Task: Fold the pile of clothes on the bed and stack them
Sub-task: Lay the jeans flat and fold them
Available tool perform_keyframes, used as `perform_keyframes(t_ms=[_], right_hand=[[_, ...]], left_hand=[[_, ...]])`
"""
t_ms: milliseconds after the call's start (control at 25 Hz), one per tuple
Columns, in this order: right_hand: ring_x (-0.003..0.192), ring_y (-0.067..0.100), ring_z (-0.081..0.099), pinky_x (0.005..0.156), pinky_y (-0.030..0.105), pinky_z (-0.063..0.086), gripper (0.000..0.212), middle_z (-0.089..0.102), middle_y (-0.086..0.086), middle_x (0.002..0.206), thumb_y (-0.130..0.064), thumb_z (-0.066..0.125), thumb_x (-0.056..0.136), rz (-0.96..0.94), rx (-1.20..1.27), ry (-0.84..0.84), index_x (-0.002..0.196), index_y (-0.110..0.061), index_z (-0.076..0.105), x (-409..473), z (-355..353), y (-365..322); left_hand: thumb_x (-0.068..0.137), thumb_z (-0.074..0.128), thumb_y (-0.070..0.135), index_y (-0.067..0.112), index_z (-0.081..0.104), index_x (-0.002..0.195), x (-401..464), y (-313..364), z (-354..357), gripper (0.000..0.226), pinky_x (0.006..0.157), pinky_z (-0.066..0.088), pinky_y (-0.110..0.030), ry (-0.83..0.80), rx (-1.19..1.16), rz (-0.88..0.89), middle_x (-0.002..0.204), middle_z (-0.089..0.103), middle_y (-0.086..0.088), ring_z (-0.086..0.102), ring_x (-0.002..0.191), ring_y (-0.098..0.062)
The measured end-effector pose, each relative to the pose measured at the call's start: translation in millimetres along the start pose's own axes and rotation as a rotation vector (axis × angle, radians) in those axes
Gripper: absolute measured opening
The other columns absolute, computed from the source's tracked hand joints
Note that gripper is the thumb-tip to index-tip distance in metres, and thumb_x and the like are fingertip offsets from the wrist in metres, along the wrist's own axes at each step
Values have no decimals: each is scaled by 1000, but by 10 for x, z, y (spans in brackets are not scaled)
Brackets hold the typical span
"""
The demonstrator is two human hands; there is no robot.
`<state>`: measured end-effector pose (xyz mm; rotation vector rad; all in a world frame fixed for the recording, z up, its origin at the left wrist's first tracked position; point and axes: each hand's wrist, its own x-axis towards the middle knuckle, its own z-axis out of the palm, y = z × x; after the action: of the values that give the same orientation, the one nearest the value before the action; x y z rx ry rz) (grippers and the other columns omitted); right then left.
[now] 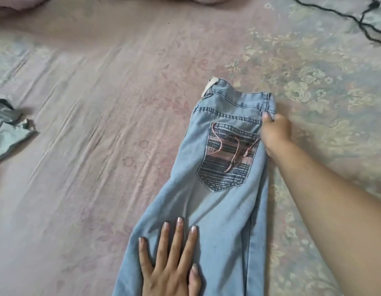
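Our light-blue jeans (217, 199), doubled leg over leg, lie on the bed (99, 124), long axis running away from us. Left hand (170, 263) presses flat, fingers spread, on the thigh; right hand (275, 133) pinches the far waistband edge.

Jeans (217, 210) flat on bed (99, 124), folded lengthwise. Left hand (170, 268) presses leg flat; right hand (275, 133) grips waistband edge. Teal garment (8, 129) far left, black cable (356, 18) top right.
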<state>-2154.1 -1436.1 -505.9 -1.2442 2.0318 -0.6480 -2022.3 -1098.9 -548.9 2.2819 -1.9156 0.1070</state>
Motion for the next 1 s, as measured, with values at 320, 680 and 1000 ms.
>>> perform_keyframes(t_ms=[320, 680, 1000], right_hand=[[117, 32, 45, 95, 36, 39, 49, 44, 14, 128, -53, 50, 91, -90, -250, -21, 112, -10, 59, -439, -171, 120], [70, 20, 50, 62, 28, 42, 33, 52, 1, 72, -31, 61, 91, 40, 43, -238, 66, -19, 44, -990, -317, 514], [116, 31, 53, 96, 33, 42, 49, 55, 14, 129, -36, 48, 97, -9, -201, -222, 128, 2, 47, -977, -388, 568]], left_hand=[[81, 37, 42, 25, 40, 144, 22, -42, 2, 65, 109, 11, -68, -15, -28, 93, 153, 31, -8, 20, 145, -27], [75, 65, 58, 10, 55, 89, -216, 842, -545, 52, 47, 46, -35, -280, -211, 22, 83, 57, -9, 60, 71, -27], [99, 23, 43, 14, 64, 86, -268, 782, -693, 52, 63, 44, -31, -219, -625, 284, 83, 65, -3, 66, 73, -26]])
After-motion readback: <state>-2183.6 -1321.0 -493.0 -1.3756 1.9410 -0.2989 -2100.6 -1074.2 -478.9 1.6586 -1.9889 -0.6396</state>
